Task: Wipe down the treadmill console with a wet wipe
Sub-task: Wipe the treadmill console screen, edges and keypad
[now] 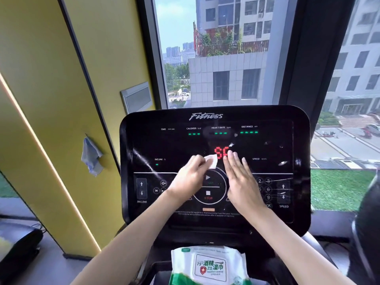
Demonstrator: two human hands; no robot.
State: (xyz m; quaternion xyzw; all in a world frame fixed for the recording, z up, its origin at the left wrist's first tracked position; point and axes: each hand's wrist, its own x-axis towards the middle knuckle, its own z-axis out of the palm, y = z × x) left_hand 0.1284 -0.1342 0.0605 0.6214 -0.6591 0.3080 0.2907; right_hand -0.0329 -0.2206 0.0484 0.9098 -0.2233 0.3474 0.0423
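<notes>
Tall windows behind the machine look out on grey tiled buildings and a paved yard far below, and a yellow wall panel [51,83] with a pale light strip runs down the left side. A crumpled blue-grey cloth [91,156] hangs on that yellow panel, level with the middle of the console.

Filling the centre of the view is the glossy black treadmill console [213,221], a wide rounded panel with "Fitness" printed along its top edge, green dashes under the calories, heart rate and distance labels, and red digits glowing at its middle. Incline arrows sit near its left edge and speed arrows near its right edge, with a round start and stop control low in the centre.

The left hand [190,177] lies on the console just left of centre, its fingers curled around a small folded white wet wipe [211,161], which is pressed against the glass just beside the red digits. The right hand [240,179] rests flat on the console right of the round control, fingers straight and close together, holding nothing; its fingertips [231,156] reach the red digits and partly cover them.

Below the console's bottom edge, a white and green soft pack of wet wipes [209,266] lies on the dark ledge.
</notes>
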